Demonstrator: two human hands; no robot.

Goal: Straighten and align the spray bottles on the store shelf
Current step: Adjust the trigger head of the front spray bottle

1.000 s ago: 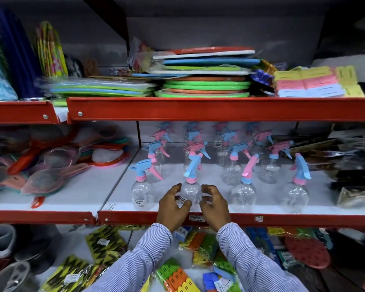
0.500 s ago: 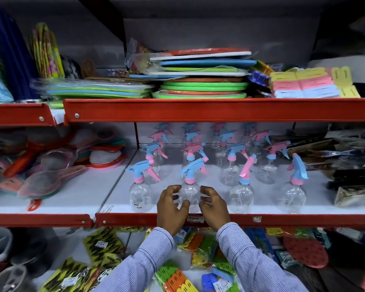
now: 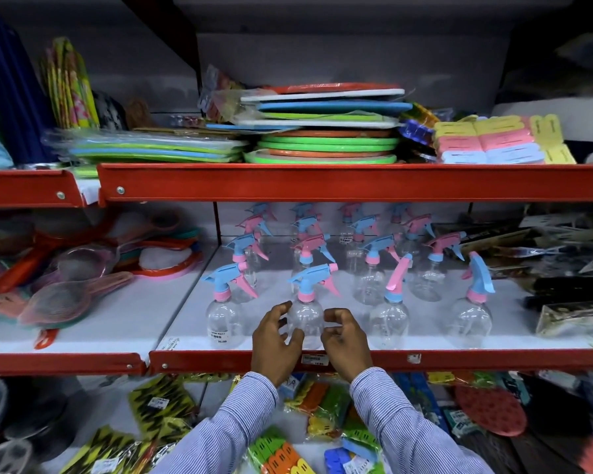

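Note:
Clear spray bottles with pink-and-blue trigger heads stand in rows on the white middle shelf (image 3: 425, 359). My left hand (image 3: 274, 342) and my right hand (image 3: 347, 340) cup the round base of the second front-row bottle (image 3: 305, 314) from both sides; its blue head points left. The front-left bottle (image 3: 223, 323) faces the same way. The third front bottle (image 3: 389, 323) and the fourth front bottle (image 3: 471, 319) have their heads turned edge-on toward me. Several more bottles (image 3: 370, 275) stand in the rows behind, heads pointing left.
Strainers (image 3: 65, 295) lie on the shelf bay to the left. Dark packets (image 3: 575, 316) crowd the right end of the bottle shelf. Stacked coloured mats (image 3: 322, 145) fill the shelf above. Clip packs (image 3: 322, 412) lie on the shelf below my arms.
The bottle between my hands has turned: its blue head faced me a second ago and now points left like its neighbour. My hands stayed around its base.

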